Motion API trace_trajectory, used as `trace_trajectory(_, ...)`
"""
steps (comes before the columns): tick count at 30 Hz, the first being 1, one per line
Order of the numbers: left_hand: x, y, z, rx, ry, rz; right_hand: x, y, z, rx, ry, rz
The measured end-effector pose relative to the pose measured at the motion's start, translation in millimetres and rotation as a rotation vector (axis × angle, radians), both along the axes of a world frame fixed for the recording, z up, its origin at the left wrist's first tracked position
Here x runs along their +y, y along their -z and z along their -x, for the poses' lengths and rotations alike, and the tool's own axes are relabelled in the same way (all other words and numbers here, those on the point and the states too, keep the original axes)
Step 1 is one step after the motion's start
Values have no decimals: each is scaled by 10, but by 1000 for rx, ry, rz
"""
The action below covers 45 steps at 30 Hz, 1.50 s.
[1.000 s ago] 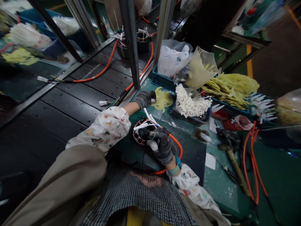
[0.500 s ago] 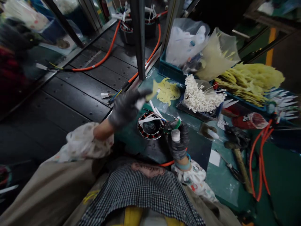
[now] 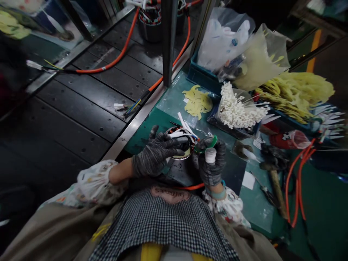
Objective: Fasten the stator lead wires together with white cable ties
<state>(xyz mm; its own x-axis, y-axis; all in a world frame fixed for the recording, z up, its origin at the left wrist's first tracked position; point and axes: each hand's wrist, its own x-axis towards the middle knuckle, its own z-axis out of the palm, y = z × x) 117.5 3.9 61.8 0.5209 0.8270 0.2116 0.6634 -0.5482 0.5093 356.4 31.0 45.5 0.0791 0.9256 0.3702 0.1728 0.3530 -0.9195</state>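
Note:
A round motor stator [image 3: 182,144] with copper windings and white sleeved leads lies on the green bench in front of me. My left hand [image 3: 156,154], in a grey knit glove, rests over its left side, fingers curled onto the rim and a pale yellow piece under them. My right hand [image 3: 212,161], also gloved with a white taped fingertip, is closed round a green-handled tool [image 3: 207,144] at the stator's right edge. An orange cable [image 3: 191,187] runs from under my right wrist.
Yellow insulation slips [image 3: 197,102] lie beyond the stator. A tray of white sleeves [image 3: 236,110] and a blue bin [image 3: 202,74] with plastic bags stand behind. A hammer [image 3: 274,185], orange cables [image 3: 296,188] and a steel post [image 3: 169,40] are nearby. A dark conveyor [image 3: 89,98] runs left.
My left hand drew back from the yellow slips, swung through the air and came down on the stator. My right hand shifted to the stator's right edge with the green tool.

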Motion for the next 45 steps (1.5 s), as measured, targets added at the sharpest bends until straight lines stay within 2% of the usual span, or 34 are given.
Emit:
trace_trajectory(2, -53, 56, 2, 11, 1, -29, -9, -39, -38, -89, -74, -80)
trace_trajectory(6, -220, 288, -32, -4, -85, -304, 3, -112, -27, -434, -263, -243)
trace_trajectory(9, -225, 369, 70, -121, 20, -388, 10, -109, 71, -707, -253, -399)
trace_trajectory(11, -161, 315, 206, -291, 126, -295, 10, -91, 153, -835, -248, -468)
trace_trajectory(12, -114, 268, 279, -409, 140, -206, 10, -82, 190, -877, -250, -489)
trace_trajectory(13, -56, 218, 346, -527, 95, -110, 13, -75, 222, -902, -251, -505)
trace_trajectory(15, 103, 138, 440, -658, -139, 70, 27, -66, 265, -931, -253, -522)
trace_trajectory(17, 323, 111, 463, -603, -310, 202, 50, -68, 288, -951, -248, -533)
trace_trajectory(18, 446, 117, 447, -535, -311, 257, 61, -72, 295, -961, -241, -534)
trace_trajectory(19, 566, 134, 416, -488, -249, 315, 67, -78, 298, -968, -236, -531)
trace_trajectory(21, 750, 183, 328, -460, -30, 459, 50, -88, 291, -973, -245, -506)
trace_trajectory(23, 806, 230, 246, -508, 193, 569, -20, -85, 259, -956, -249, -492)
trace_trajectory(25, 723, 249, 212, -565, 305, 551, -144, -60, 200, -938, -247, -494)
trace_trajectory(28, 466, 197, 254, -515, 277, 359, -376, 11, 95, -915, -296, -482)
trace_trajectory(32, 202, 78, 319, -378, 228, 303, -583, 96, 19, -846, -355, -418)
trace_trajectory(36, 107, 64, 306, -394, 216, 287, -602, 72, 46, -834, -342, -392)
trace_trajectory(41, 58, 50, 301, -303, 147, 360, -586, 4, 75, -857, -308, -479)
trace_trajectory(45, 20, 41, 274, -339, 174, 276, -588, 27, 88, -849, -324, -465)
